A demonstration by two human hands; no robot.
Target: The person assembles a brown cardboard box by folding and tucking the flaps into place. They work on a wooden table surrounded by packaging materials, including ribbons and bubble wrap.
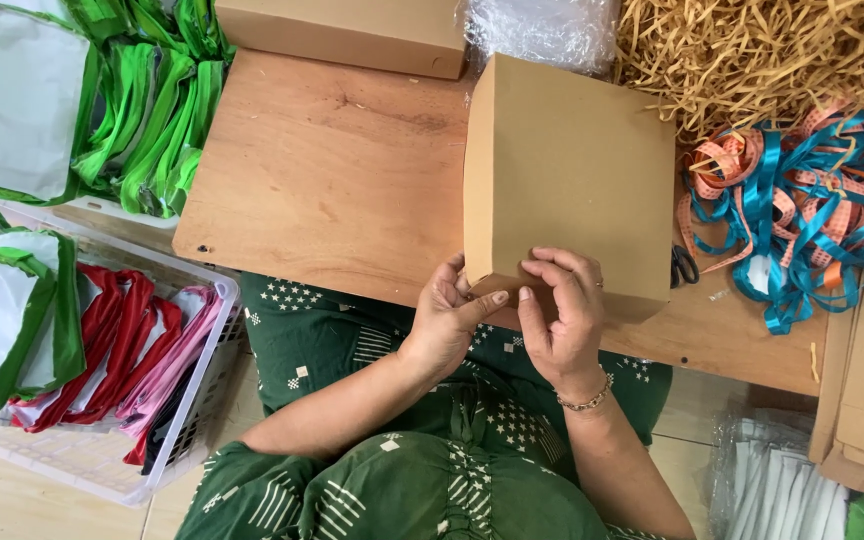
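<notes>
Both hands are on the near edge of the brown box (567,180), which sits on the low wooden table (322,180) w/ its front hanging a little past the table's near edge, over the person's lap. The left hand (447,315) has its fingers curled on the near left corner, thumb stretched across toward the other hand. The right hand (562,310) is folded over the same edge just beside it, fingertips tucked down. Both look pinched on the box's front flap or lid lip, though the fingers hide the exact seam, so I can't say which.

What could go wrong, as I'd judge it:
- Box is thin card. Press too hard at that corner and the edge creases or the flap tears.
- It overhangs the table; a push from the far side or a slack grip could tip it into the lap.
- Scissors (684,265) lie just right of the box, blades toward it. A sideways slide of the box would knock them, poss. off the table.
- The tangle of blue and orange ribbons (802,200) is near that same side; a loop could snag under the box.
- Paper shred (762,50) at the back right could get dragged in if the box shifts back.
</notes>
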